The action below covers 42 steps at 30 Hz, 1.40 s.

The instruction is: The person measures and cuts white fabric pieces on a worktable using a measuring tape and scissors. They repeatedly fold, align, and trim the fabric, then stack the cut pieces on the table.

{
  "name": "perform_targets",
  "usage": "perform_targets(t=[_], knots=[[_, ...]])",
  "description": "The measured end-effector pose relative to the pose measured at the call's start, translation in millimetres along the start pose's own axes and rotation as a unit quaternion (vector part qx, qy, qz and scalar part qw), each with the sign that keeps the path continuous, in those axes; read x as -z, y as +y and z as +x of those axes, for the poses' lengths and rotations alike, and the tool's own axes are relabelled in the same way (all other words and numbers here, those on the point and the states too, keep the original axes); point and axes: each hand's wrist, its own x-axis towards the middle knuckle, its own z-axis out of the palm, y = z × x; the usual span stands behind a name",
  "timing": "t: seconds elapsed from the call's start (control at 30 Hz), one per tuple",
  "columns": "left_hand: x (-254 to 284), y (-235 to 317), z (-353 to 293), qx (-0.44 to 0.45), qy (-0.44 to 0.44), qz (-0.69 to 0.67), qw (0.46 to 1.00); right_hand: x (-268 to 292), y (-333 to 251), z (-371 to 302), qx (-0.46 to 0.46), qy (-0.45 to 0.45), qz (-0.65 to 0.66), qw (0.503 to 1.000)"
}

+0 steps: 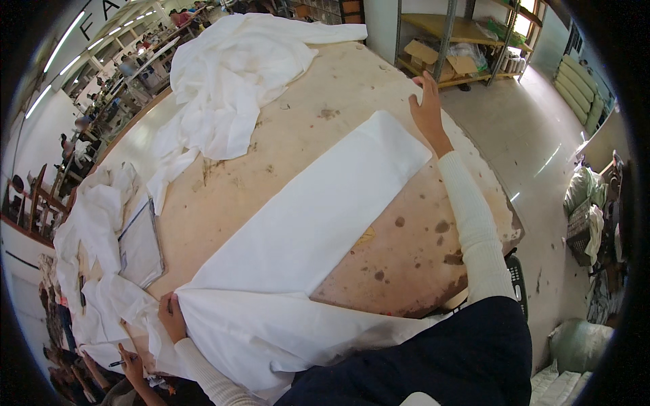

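Observation:
A long white folded cloth [318, 216] lies stretched across a stained beige work table [318, 108], its near end draping over the table's front edge. My left hand [171, 315] grips that near end at its left corner. My right hand [428, 108] is raised, fingers spread, just past the cloth's far right corner, and holds nothing. Both my arms wear cream knit sleeves.
A crumpled pile of white fabric [227, 81] covers the table's far left. More white cloth [95, 230] and a grey flat frame [139, 247] lie at the left. Another person's hand [132, 365] holds a pen at bottom left. Metal shelving [453, 40] stands behind, with sacks [586, 189] at the right.

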Motion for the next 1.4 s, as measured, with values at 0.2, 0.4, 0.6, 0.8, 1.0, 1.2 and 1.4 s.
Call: perform_targets(t=[0.2, 0.4, 0.6, 0.8, 1.0, 1.2, 1.4], knots=[[7.1, 2.6, -4.7, 0.025, 0.009, 0.011, 1.0, 15.6, -67.8, -38.2, 0.097, -0.478, -0.042, 0.872], [0.5, 9.0, -1.6, -0.019, -0.002, 0.004, 1.0, 28.2, 15.8, -0.3, -0.163, -0.314, -0.054, 0.934], [4.8, 8.9, -5.7, 0.009, 0.006, -0.001, 1.0, -6.3, -36.1, 2.2, -0.162, -0.356, 0.002, 0.92], [6.1, 5.0, -8.7, 0.004, 0.012, -0.002, 1.0, 8.3, -68.2, 18.6, -0.356, -0.427, 0.313, 0.77], [5.7, 19.6, -7.1, -0.003, 0.006, -0.001, 1.0, 4.8, -42.3, -0.5, -0.212, -0.439, 0.284, 0.826], [5.3, 19.0, -7.8, -0.003, 0.006, -0.009, 1.0, 2.4, -30.1, -6.5, -0.147, -0.376, 0.174, 0.898], [4.9, 10.4, -7.0, 0.006, 0.008, -0.013, 1.0, -12.1, -26.8, -6.1, -0.134, -0.364, 0.209, 0.898]])
